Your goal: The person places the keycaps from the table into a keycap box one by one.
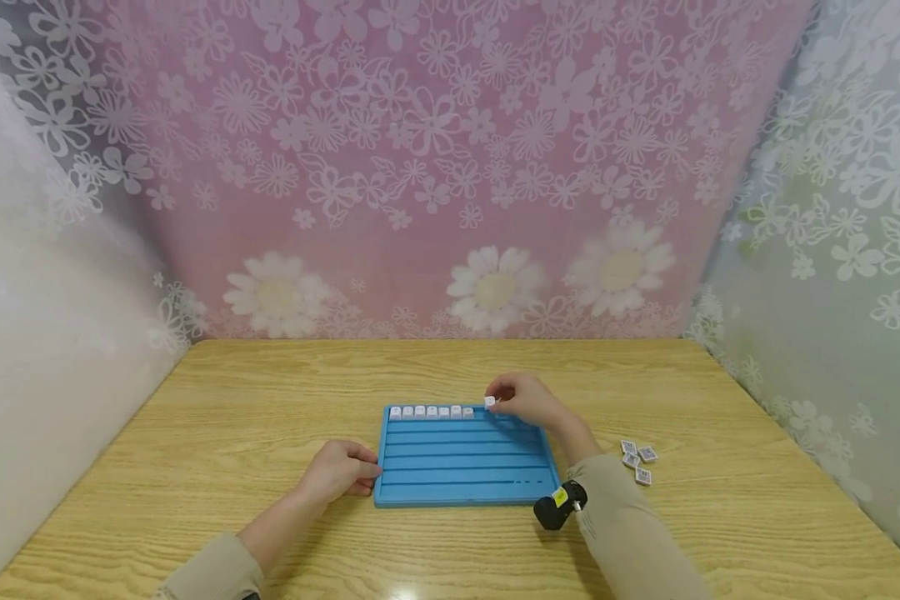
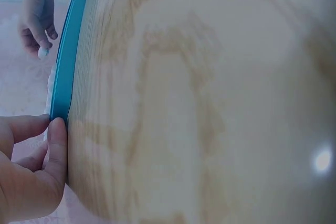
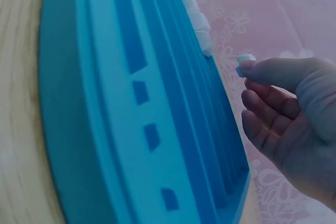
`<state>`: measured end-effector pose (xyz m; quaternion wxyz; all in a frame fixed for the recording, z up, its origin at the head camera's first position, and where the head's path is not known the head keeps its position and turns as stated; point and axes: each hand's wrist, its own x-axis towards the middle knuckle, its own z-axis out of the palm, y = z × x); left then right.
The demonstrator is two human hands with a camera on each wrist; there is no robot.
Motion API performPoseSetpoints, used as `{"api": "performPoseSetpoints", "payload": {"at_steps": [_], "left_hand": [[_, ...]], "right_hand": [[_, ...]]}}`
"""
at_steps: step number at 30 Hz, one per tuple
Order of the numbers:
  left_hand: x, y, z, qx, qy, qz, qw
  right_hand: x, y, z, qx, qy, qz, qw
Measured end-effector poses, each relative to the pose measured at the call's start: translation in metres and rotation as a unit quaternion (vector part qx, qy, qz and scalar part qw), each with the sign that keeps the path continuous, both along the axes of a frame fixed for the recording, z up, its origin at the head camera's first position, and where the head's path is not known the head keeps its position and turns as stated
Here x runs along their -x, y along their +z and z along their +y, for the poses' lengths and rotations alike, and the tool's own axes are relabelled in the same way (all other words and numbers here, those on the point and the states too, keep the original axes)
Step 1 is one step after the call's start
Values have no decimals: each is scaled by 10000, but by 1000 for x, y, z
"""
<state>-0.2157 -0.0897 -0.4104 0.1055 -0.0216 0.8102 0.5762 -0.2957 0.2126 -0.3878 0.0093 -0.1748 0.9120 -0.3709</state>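
Your left hand is pinching the left edge of the blue tray, apparently steadying it. Your right hand is pinching a white keycap at the far edge, right of the keycap row, presumably keeping its underside clear.

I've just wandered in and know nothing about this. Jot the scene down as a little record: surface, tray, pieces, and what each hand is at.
Surface: wood-grain table
Tray: blue tray, ridged in rows, lying on the table
Set pieces: seven white pieces side by side in the far row, starting at its left end
Loose pieces: four small pieces on the table, right of the tray
Left hand: holds the tray's left edge
Right hand: pinches one white piece by the far row
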Motion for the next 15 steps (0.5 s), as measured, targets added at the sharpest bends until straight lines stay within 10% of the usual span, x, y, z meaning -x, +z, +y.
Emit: {"api": "performPoseSetpoints", "payload": {"at_steps": [15], "left_hand": [[-1,0,1,10,-16,83,10000]], "right_hand": [[0,-7,-12,-237,-47,25,9997]]}}
